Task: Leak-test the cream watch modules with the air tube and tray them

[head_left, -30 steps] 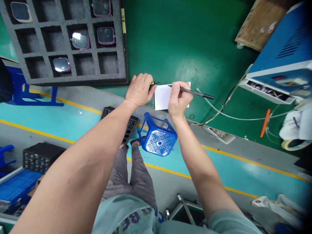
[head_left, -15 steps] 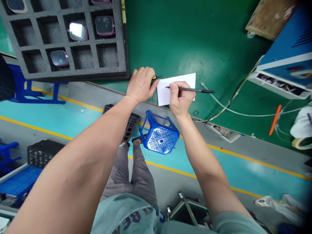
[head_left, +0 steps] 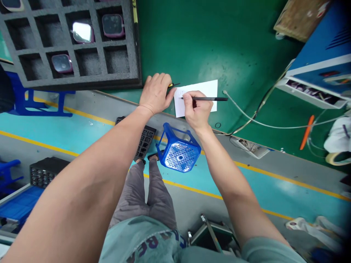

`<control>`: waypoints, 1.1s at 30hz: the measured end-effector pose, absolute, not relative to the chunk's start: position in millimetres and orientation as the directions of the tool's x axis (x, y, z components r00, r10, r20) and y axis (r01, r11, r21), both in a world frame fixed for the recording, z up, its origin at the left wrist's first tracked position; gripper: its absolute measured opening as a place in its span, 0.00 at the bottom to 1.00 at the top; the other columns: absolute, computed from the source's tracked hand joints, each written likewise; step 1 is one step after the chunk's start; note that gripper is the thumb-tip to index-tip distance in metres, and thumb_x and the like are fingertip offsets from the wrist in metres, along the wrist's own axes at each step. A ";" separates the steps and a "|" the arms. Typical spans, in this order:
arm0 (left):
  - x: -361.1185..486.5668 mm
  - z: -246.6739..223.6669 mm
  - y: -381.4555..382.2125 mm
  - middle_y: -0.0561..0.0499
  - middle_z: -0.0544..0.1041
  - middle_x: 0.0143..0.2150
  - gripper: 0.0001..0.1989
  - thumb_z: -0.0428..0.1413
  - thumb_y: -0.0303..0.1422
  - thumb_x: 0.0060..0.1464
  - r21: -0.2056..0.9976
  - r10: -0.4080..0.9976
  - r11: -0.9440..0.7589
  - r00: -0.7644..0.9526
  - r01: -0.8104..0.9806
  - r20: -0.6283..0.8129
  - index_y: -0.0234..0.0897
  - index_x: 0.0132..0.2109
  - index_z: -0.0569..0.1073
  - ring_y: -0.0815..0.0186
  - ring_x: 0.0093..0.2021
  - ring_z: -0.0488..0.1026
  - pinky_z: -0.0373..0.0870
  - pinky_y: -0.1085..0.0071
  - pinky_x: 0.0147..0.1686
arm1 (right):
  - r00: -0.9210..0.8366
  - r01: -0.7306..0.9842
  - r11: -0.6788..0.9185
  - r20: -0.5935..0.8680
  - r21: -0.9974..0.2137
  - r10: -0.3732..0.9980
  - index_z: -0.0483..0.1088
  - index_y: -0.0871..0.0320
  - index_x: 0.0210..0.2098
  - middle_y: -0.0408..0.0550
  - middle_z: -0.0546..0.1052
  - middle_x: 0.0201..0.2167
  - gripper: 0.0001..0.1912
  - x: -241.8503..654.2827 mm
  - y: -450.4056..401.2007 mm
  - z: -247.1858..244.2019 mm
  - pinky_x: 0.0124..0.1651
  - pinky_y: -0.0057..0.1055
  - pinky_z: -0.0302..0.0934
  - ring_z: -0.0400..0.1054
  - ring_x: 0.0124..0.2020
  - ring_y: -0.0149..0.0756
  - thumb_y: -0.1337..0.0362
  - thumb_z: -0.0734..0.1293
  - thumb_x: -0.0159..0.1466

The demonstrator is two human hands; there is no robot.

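White paper (head_left: 207,87) lies near the front edge of the green table (head_left: 181,40). My right hand (head_left: 199,109) is closed around a black pen (head_left: 212,99), its tip at marks on the paper's left part. My left hand (head_left: 157,92) rests at the paper's left edge, thumb touching or close to it. Its fingers are curled, and a small yellow and black tool (head_left: 171,85) shows beside them, partly hidden. A grey foam tray (head_left: 82,81) with several square pockets holds watch-like devices, one of them dark-faced (head_left: 113,25), left of my left hand.
A blue stool (head_left: 181,155) stands on the floor below the table edge. To the right are a cable (head_left: 257,123), an orange stick (head_left: 306,132), a tape roll (head_left: 338,158) and a blue machine (head_left: 323,44). Another person's shoe (head_left: 296,223) shows at lower right.
The pen has swung to a more level angle, and its tip has shifted slightly on the paper. The whole view has drifted a little, moving the tray and paper leftward.
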State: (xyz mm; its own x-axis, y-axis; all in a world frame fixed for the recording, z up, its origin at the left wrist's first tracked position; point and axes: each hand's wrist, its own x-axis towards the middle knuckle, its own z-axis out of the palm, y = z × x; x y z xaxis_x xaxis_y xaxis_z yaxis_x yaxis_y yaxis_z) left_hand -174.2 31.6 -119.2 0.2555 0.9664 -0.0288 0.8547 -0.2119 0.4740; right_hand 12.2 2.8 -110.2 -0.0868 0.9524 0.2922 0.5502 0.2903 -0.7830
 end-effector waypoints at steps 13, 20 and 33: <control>-174.0 -118.1 31.9 0.36 0.76 0.50 0.25 0.40 0.55 0.70 0.495 0.967 -0.189 0.248 0.848 -0.056 0.43 0.50 0.70 0.41 0.57 0.71 0.62 0.42 0.57 | -0.063 0.529 0.283 0.295 -0.800 0.953 0.75 0.55 0.36 0.46 0.81 0.33 0.20 13.3 2.5 -111.4 0.41 0.36 0.69 0.77 0.35 0.36 0.51 0.60 0.76; -174.4 -123.5 31.5 0.37 0.76 0.48 0.25 0.40 0.56 0.70 0.476 0.969 -0.221 0.247 0.851 0.007 0.44 0.49 0.70 0.42 0.55 0.72 0.64 0.44 0.55 | -0.076 0.548 0.270 0.275 -0.791 0.959 0.74 0.54 0.35 0.45 0.79 0.31 0.22 14.8 3.4 -112.3 0.40 0.36 0.69 0.76 0.35 0.36 0.49 0.58 0.77; -173.8 -121.5 31.8 0.37 0.77 0.48 0.24 0.39 0.55 0.70 0.445 0.967 -0.231 0.256 0.865 0.006 0.43 0.49 0.70 0.43 0.54 0.73 0.65 0.45 0.53 | -0.016 0.547 0.266 0.307 -0.794 0.951 0.72 0.54 0.36 0.45 0.77 0.32 0.20 19.3 1.3 -115.9 0.42 0.38 0.68 0.74 0.36 0.37 0.50 0.58 0.77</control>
State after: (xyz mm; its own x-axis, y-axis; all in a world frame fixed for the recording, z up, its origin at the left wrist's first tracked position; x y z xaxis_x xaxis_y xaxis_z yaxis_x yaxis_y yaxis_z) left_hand -173.8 31.8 -121.5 0.2557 0.9668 0.0058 0.8649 -0.2314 0.4454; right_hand 19.3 1.3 -115.9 -0.0162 0.9514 0.3075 0.5473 0.2658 -0.7936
